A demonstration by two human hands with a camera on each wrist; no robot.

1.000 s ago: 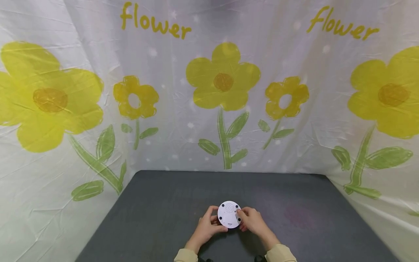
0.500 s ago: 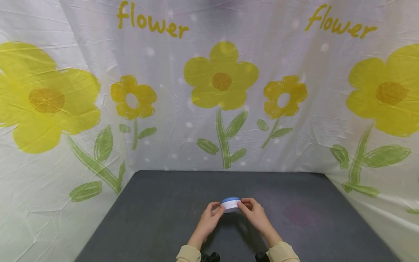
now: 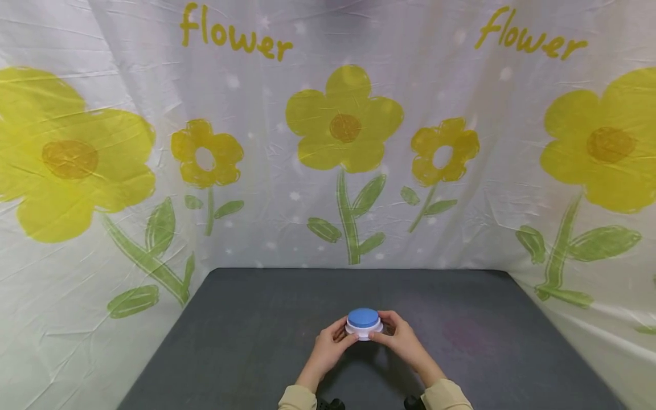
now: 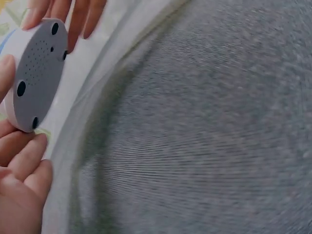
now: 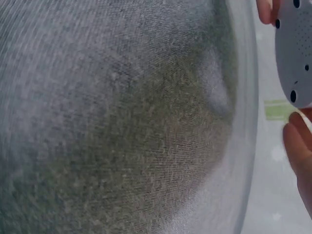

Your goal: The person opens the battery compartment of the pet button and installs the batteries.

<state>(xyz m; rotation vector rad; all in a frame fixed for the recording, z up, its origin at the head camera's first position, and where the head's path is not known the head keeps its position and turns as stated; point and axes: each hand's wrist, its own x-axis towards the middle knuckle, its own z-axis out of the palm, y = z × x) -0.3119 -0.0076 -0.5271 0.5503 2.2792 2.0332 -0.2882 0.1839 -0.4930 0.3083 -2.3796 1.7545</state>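
Between my two hands is a round white push button with a blue top (image 3: 363,318), facing up in the head view. My left hand (image 3: 327,347) grips its left side with thumb and fingers. On the other side, my right hand (image 3: 401,340) holds the rim the same way, thumb in front. The left wrist view shows the white underside (image 4: 41,73), with small black feet and a patch of speaker holes. In the right wrist view only part of that underside (image 5: 297,53) shows at the edge, beside the right fingers (image 5: 297,141).
A dark grey table (image 3: 246,341) lies below the hands, with a faint reddish patch (image 3: 467,335) to the right. Behind and on both sides hangs a white cloth (image 3: 266,216) printed with yellow flowers. Black wrist gear (image 3: 333,404) shows at the cuffs.
The push button has been tilted over: its white underside faced me a second ago, then its side edge, and now its blue top. Both hands have kept hold and turned with it.
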